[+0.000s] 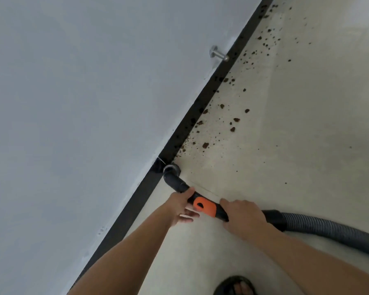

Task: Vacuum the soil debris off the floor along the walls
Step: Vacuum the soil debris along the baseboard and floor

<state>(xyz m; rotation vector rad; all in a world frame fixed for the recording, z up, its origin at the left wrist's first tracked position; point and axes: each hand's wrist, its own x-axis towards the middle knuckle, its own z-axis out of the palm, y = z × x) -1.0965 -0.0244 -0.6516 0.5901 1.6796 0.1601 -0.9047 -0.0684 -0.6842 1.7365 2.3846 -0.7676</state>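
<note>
A black vacuum nozzle (172, 170) with an orange slider (204, 206) points down at the floor right beside the black skirting (192, 116). My left hand (182, 206) grips the curved black tube just behind the nozzle, thumb on top. My right hand (242, 218) grips the tube where the ribbed grey hose (328, 231) joins it. Brown soil debris (219, 124) lies scattered on the pale floor along the skirting, from just beyond the nozzle up toward the top of the view.
A grey-white wall (83, 103) fills the left side. A metal door stop (218, 53) sticks out of the wall above the skirting. The hose runs off to the right edge. My sandalled foot (235, 286) shows at the bottom.
</note>
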